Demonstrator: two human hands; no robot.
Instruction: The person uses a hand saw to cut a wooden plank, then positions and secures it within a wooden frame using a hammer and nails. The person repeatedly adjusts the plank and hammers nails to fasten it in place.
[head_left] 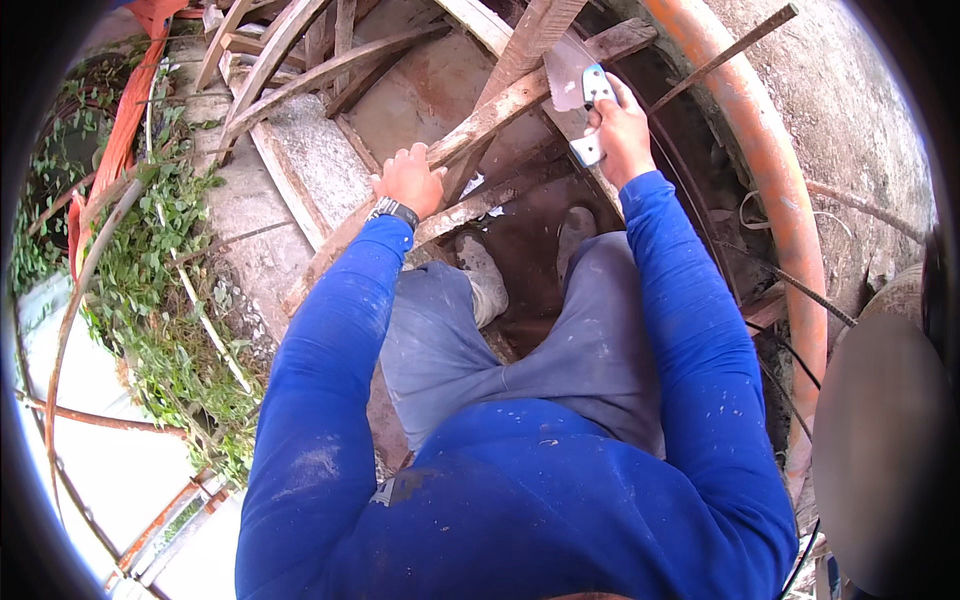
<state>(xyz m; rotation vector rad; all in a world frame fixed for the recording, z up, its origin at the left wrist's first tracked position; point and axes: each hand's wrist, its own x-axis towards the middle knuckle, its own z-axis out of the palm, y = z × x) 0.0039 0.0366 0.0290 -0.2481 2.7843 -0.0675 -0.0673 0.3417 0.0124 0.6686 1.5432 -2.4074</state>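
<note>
My right hand (622, 135) is closed round the white and blue handle of a handsaw (567, 75). The saw's blade points up and away from me, its toothed edge against or very near a long wooden beam (490, 122). Whether the teeth touch the wood, I cannot tell. That beam slants from the lower left to the upper right. On its nearer left part lies my left hand (410, 180), fingers curled over the top, with a watch on the wrist. Another plank (535, 40) crosses the beam close to the blade.
Curved timber pieces (330, 70) are stacked at the far left. An orange-stained pipe (775, 170) arcs down the right side, with rusty rebar (735, 50) jutting across it. Green vines (150, 300) grow at left. My feet stand on a low brown surface (530, 260) between timbers.
</note>
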